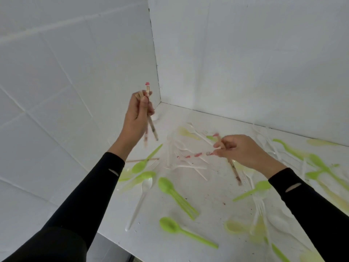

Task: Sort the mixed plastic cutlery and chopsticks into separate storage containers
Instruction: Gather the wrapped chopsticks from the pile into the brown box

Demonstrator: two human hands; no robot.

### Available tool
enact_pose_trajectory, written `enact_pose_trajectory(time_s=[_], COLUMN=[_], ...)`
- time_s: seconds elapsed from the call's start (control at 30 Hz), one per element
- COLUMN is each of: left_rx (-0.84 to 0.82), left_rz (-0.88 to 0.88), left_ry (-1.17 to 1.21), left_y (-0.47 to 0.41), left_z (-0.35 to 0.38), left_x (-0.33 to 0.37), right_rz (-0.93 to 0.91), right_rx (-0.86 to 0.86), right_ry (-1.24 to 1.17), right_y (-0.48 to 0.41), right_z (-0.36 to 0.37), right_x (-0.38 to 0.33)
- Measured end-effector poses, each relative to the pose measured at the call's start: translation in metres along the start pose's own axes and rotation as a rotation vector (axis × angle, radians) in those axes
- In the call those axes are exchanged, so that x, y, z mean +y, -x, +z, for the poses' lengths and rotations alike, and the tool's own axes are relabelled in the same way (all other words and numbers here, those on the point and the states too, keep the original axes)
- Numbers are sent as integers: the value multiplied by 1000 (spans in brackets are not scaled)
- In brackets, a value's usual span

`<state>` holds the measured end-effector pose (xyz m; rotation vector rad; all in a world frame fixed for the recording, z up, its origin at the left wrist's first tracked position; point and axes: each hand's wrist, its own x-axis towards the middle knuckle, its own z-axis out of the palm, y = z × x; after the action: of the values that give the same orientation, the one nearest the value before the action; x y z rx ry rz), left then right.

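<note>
**Above the white countertop (217, 197), both hands hold chopsticks**

Near the tiled corner, the left hand (137, 114) is curled round a small bundle of tan wooden chopsticks with red ends (152, 126), held steeply upright, clear of the surface. The right hand (243, 150) pinches two more. A red-striped chopstick (196, 154) points left, low over white plastic forks (170, 154). A brownish wooden chopstick (234, 170) slants down towards the countertop. Lime-green plastic spoons (175, 195) and a white plastic spoon (141, 197) lie scattered around.

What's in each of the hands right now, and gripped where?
The left hand grips a bundle of chopsticks near their upper ends. The right hand pinches two patterned chopsticks near one end, and they splay apart.
</note>
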<state>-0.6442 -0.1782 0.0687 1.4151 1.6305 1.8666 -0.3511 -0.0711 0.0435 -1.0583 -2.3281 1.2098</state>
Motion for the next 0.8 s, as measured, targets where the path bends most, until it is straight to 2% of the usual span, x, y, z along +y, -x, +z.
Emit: enact_pose_trajectory(time_s=[0.1, 0.17, 0.2, 0.23, 0.33, 0.4, 0.43, 0.53, 0.8], left_rx=[178, 273, 262, 195, -188, -373, -416, -424, -455], left_rz=[-105, -184, -220, -270, -438, -497, -512, -505, -240], left_ry=[-61, -267, -395, -554, -1076, -1223, -1249, -1299, -1607], left_y=[5, 14, 21, 26, 47, 59, 65, 75, 40], left_z=[-15, -24, -31, -39, -57, -64, -65, -63, -30], left_x=[-6, -20, -31, -43, -81, -102, -110, -122, -82], right_rz=[1, -1, -4, -10, -24, -10, 4, 24, 0], right_rx=[82, 112, 115, 116, 117, 123, 126, 148, 274], right_ry=[-259, -382, -417, -437, -467, -477, -481, -525, -619], right_y=[-3, -5, -5, -6, -7, -7, -7, -5, 1], right_z=[-1, 6, 12, 18, 36, 45, 48, 52, 22], right_x=[-13, -22, -27, -30, -38, -40, -41, -43, -38])
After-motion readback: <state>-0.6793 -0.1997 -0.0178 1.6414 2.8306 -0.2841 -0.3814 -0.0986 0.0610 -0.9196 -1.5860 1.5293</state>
